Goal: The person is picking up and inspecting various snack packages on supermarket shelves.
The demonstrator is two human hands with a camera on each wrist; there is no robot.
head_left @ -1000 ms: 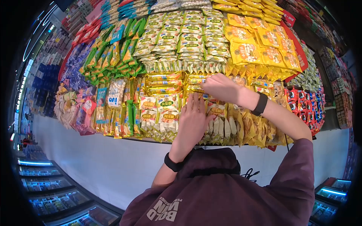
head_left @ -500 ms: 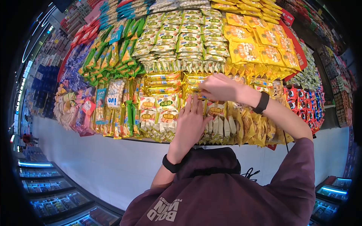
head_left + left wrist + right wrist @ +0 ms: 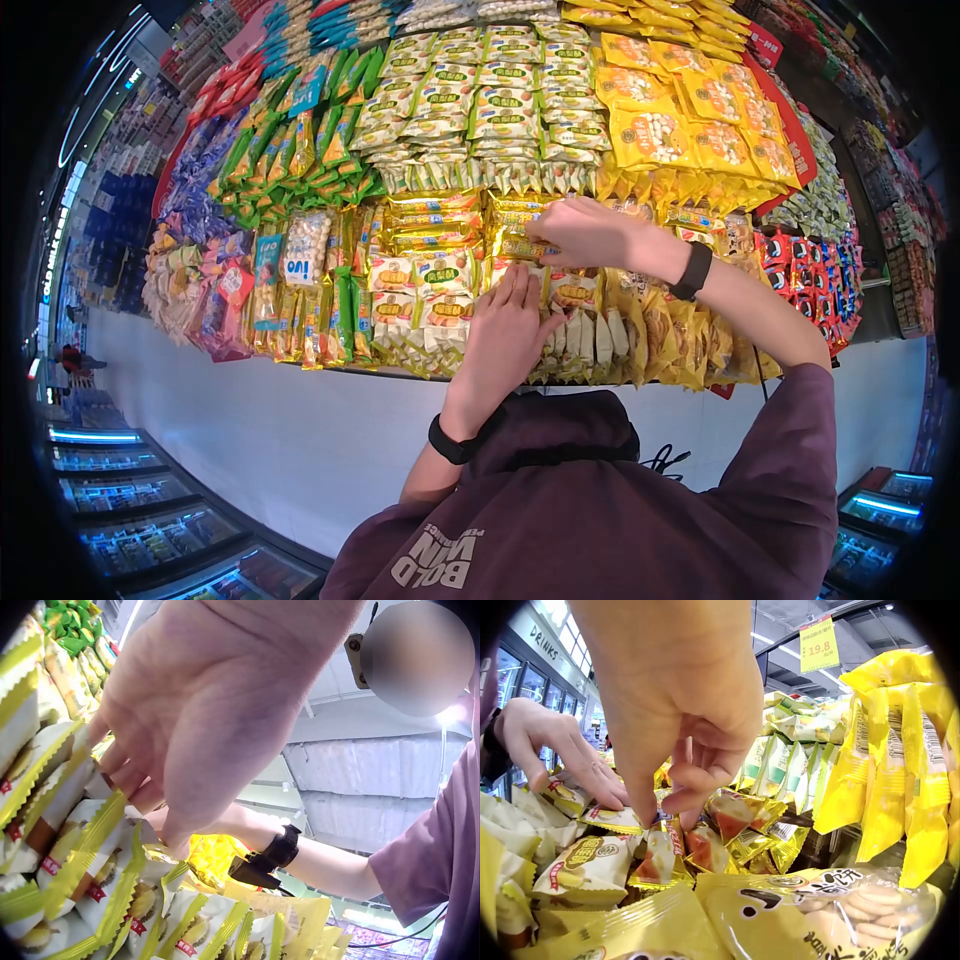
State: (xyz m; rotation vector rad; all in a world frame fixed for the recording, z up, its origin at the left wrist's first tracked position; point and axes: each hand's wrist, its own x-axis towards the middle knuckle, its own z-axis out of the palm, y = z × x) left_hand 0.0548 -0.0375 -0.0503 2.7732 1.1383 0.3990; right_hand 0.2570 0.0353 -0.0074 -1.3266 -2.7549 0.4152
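My left hand (image 3: 508, 335) rests palm down, fingers extended, on small white-and-yellow snack packets (image 3: 575, 290) at the front of the display. In the left wrist view its fingertips (image 3: 127, 776) lie over packets with a durian picture (image 3: 105, 889). Just beyond it, my right hand (image 3: 590, 235) reaches down into a row of shiny gold packets (image 3: 515, 215). Seen from the right wrist, its thumb and curled fingers pinch at a gold-wrapped snack packet (image 3: 660, 859); the exact contact is partly hidden. The left fingertips press a white packet (image 3: 611, 817) beside it.
White-and-green packets (image 3: 505, 110) rise in stacks behind the hands. Large yellow bags (image 3: 655, 140) stand at right, green snacks (image 3: 290, 155) at left. A yellow cracker bag (image 3: 810, 911) lies close below the right wrist. A price sign (image 3: 819, 646) hangs above.
My left hand has drawn slightly back toward the body, its fingertips farther from the gold row. The right hand stays at the gold packets, shifted slightly left.
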